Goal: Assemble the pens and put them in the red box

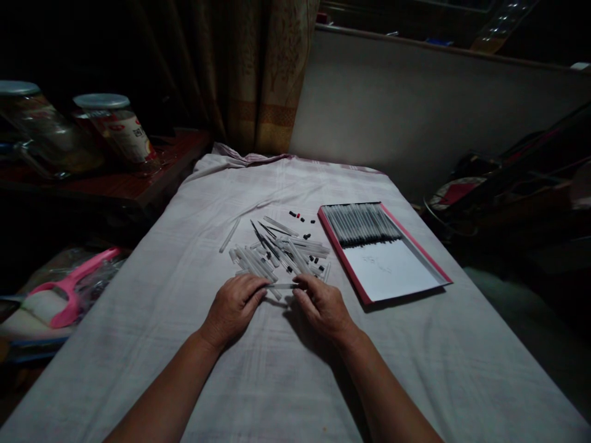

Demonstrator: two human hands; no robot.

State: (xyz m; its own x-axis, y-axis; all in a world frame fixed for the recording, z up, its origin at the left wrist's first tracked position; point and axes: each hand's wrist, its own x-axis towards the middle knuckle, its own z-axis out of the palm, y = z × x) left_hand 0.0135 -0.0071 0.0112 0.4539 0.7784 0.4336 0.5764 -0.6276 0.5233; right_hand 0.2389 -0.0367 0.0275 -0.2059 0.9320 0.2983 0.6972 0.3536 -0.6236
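Observation:
My left hand and my right hand face each other low over the cloth, fingers closed. Between them a slim, clear pen tube lies level, one end pinched in each hand; its ends are hidden by my fingertips. Just beyond my hands spreads a loose pile of clear plastic tubes, with dark, thin pen refills lying across it. Small black plugs are scattered about the pile. To the right, a shallow box with red-pink edges holds a close row of dark-tipped clear pens.
A pale checked cloth covers the table. On the left, a dark red side table bears lidded jars, and pink-handled scissors lie lower down. A patterned curtain hangs behind, beside a pale wall.

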